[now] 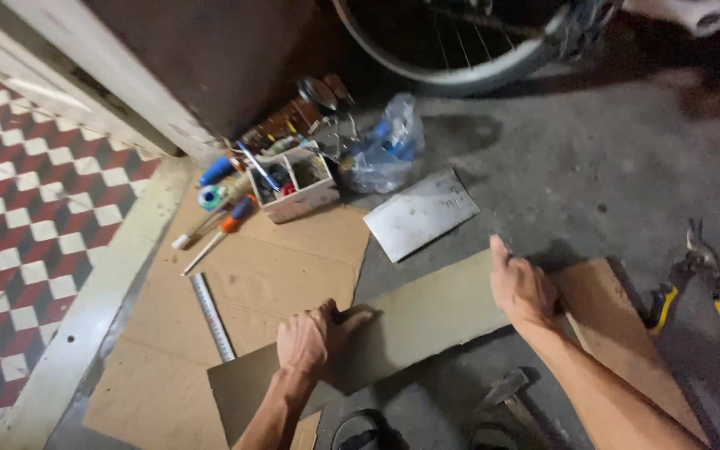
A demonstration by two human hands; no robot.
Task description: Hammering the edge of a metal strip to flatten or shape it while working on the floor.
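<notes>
- Left hand (pixel 308 337) is curling its grip closed over the near edge of a long grey sheet-metal strip (pixel 427 321).
- Right hand (pixel 522 287) is pressing flat on the strip's far end, fingers loosely open.
- The strip is lying on brown cardboard (pixel 277 267) on the concrete floor (pixel 593 167).
- Yellow-handled tin snips (pixel 702 287) are lying to the right.

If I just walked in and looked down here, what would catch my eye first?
Probably the two bare hands pressing on a long grey sheet across the floor: the left hand gripping its near edge, the right hand on its far edge. Next, the yellow-handled snips lying at the right, and the cluttered small tool box beside the red-and-white checkered tiles.
</notes>
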